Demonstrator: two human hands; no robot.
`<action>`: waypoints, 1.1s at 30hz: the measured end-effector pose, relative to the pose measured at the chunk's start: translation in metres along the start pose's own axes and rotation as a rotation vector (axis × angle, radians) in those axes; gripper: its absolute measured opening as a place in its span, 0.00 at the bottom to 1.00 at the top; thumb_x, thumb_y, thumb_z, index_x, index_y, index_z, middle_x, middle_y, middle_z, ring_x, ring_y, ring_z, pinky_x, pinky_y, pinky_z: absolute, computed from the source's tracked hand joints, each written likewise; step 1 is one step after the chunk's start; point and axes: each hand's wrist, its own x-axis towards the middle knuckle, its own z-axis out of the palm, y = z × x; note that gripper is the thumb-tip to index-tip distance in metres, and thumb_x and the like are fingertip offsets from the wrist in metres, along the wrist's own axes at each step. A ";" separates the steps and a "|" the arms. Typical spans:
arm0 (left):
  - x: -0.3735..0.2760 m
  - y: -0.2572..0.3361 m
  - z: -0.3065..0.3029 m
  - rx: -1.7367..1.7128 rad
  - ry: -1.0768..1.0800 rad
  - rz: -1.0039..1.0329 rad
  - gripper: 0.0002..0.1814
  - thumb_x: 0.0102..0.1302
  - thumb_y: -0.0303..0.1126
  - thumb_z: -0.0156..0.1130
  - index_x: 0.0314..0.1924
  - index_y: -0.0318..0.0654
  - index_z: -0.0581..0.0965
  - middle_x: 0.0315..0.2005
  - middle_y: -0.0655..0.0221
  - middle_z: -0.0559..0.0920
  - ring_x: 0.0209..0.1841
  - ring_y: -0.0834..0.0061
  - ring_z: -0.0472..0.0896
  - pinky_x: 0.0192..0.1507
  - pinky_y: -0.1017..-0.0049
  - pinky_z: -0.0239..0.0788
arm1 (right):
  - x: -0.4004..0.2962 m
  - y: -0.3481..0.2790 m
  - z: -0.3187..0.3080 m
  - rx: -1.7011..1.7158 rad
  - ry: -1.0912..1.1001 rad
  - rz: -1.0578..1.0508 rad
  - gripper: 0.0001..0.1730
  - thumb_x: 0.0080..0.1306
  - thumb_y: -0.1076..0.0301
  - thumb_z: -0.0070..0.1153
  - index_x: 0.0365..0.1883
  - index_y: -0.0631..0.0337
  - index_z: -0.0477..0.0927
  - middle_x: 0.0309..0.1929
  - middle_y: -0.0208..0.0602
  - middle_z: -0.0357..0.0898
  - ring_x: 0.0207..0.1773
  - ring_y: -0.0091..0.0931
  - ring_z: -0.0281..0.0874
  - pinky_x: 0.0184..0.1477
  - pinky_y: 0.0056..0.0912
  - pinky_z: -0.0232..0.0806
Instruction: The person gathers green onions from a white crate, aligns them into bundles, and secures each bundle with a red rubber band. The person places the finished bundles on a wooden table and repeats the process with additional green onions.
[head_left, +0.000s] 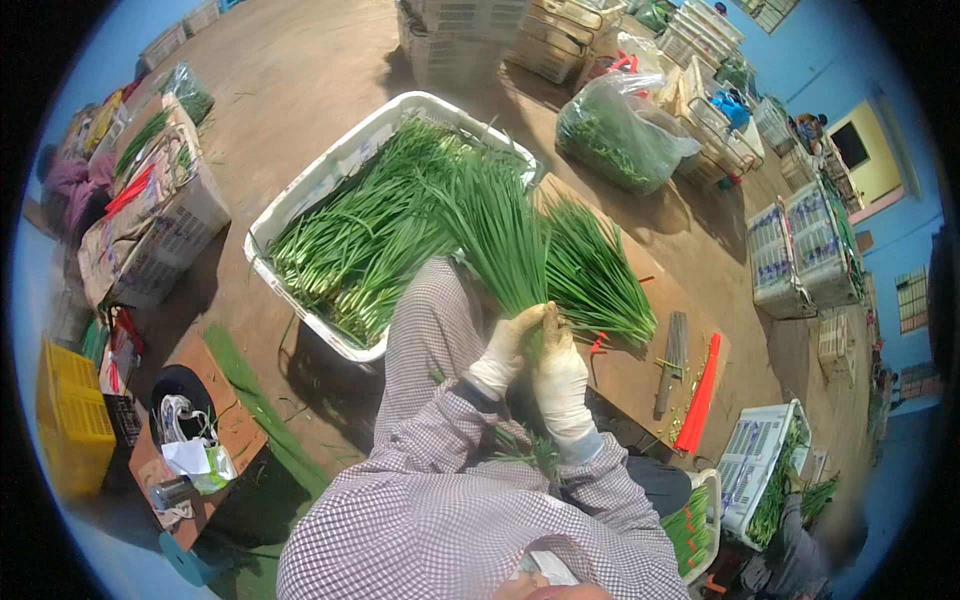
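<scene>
My gloved left hand (506, 346) and gloved right hand (556, 352) are together in front of my body, both closed around the base of a bunch of green Chinese chives (499, 225). The bunch's leaves fan out away from me, over the edge of a white plastic crate (262, 266) heaped with loose chives (375, 240). To the right of the held bunch, another pile of chives (596, 274) lies on a wooden board (694, 300). On the same board are a knife-like tool (671, 360) and a bundle of red ties (699, 394). The fingertips partly hide the stems.
A filled plastic bag (622, 135) stands beyond the board. Stacked crates (461, 45) are at the top. A crate of tied bunches (709, 525) is at my lower right, near another person (802, 540). A low wooden table (225, 405) stands at left.
</scene>
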 end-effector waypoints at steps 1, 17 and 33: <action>0.001 0.002 0.003 -0.082 0.037 -0.089 0.30 0.71 0.42 0.67 0.70 0.40 0.76 0.57 0.65 0.85 0.60 0.70 0.82 0.66 0.67 0.72 | -0.003 0.000 -0.005 0.068 0.043 0.008 0.51 0.65 0.78 0.59 0.84 0.58 0.50 0.54 0.54 0.81 0.40 0.44 0.87 0.38 0.39 0.80; 0.006 -0.011 0.026 -0.123 0.062 -0.059 0.24 0.70 0.33 0.69 0.62 0.33 0.76 0.43 0.65 0.86 0.42 0.66 0.87 0.48 0.63 0.84 | -0.082 0.064 -0.053 0.622 0.144 0.446 0.16 0.67 0.73 0.66 0.53 0.58 0.84 0.48 0.44 0.86 0.49 0.40 0.86 0.51 0.40 0.78; -0.014 -0.062 0.043 0.313 -0.068 -0.150 0.26 0.70 0.41 0.72 0.62 0.37 0.78 0.47 0.73 0.85 0.46 0.79 0.82 0.47 0.73 0.76 | 0.026 0.090 -0.009 1.199 0.316 0.721 0.08 0.73 0.69 0.64 0.46 0.62 0.81 0.39 0.36 0.86 0.41 0.27 0.82 0.48 0.31 0.73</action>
